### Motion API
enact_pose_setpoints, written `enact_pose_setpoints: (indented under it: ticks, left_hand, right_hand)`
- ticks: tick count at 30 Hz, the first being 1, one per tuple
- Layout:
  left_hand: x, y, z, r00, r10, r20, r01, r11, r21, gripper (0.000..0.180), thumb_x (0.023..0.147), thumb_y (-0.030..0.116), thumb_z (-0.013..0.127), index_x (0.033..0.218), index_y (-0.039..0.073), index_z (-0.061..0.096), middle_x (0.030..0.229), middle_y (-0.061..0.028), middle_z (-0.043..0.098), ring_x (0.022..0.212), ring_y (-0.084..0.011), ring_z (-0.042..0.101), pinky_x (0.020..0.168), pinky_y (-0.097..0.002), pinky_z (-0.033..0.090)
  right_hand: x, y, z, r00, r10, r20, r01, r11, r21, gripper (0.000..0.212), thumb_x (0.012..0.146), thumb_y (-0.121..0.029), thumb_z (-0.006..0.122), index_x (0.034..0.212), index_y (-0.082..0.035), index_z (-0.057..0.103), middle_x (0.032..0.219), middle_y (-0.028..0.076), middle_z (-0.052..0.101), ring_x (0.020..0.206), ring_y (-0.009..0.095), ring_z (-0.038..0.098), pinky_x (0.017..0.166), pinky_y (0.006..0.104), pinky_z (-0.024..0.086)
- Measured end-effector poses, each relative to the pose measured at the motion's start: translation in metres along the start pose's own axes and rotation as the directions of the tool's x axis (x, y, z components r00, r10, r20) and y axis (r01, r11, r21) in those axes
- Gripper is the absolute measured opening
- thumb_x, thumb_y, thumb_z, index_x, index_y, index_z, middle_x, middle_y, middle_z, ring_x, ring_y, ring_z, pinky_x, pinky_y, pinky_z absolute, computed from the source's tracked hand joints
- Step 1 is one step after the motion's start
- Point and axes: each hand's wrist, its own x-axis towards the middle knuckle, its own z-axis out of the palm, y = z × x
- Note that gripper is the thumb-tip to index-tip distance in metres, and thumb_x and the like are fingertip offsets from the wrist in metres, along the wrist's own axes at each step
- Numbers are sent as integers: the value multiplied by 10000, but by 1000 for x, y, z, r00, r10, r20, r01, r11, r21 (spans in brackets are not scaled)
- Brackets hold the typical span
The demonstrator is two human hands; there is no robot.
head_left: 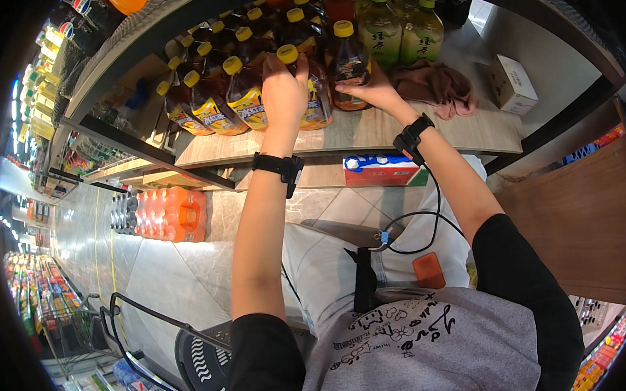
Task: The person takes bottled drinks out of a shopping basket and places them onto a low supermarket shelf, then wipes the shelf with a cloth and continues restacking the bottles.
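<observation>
OK, left hand (pixel 286 98) is laid over the shoulder of a front-row bottle (pixel 315 105), thumb and fingers either side below the cap; can't tell if it grips. Right hand (pixel 377 91) is wrapped on an amber bottle (pixel 348 60) at the right end of that row, thumb across the near side. Both are clear plastic, dark tea-coloured, tapered necks, yellow caps. Green bottles (pixel 382 32) behind to the right; crumpled brown cloth (pixel 435 88), soft folds, beside them; white carton (pixel 513 84), square-edged, farther right. All sit on a pale wood-grain shelf (pixel 366 137), dark-framed. Below: grey tile floor (pixel 327 203), shrink-wrapped orange bottle pack (pixel 172 214) on it. Store aisle, stocked racks at left.
</observation>
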Motion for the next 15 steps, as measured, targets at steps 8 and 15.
enact_pose_setpoints:
  ticks: [8, 15]
  left_hand:
    - [-4, 6, 1, 1000, -15, -10, 15, 1000, -26, 374, 782, 276, 579, 869, -60, 441, 833, -245, 522, 737, -397, 528, 630, -426, 444]
    - [-34, 8, -34, 982, -40, 186, 30, 998, 57, 498, 773, 292, 588, 1037, -84, 396, 932, -248, 487, 886, -392, 486, 720, -424, 416]
  right_hand:
    - [-13, -1, 1, 983, -54, -178, 25, 986, -162, 1132, 586, -277, 794, 1337, 6, -4, 1290, 235, 294, 1185, 282, 349, 953, 334, 333]
    - [-35, -55, 3, 979, -166, -119, 127, 951, -283, 1175, 581, -367, 775, 1334, 23, -40, 1319, 284, 190, 1229, 362, 235, 989, 363, 270]
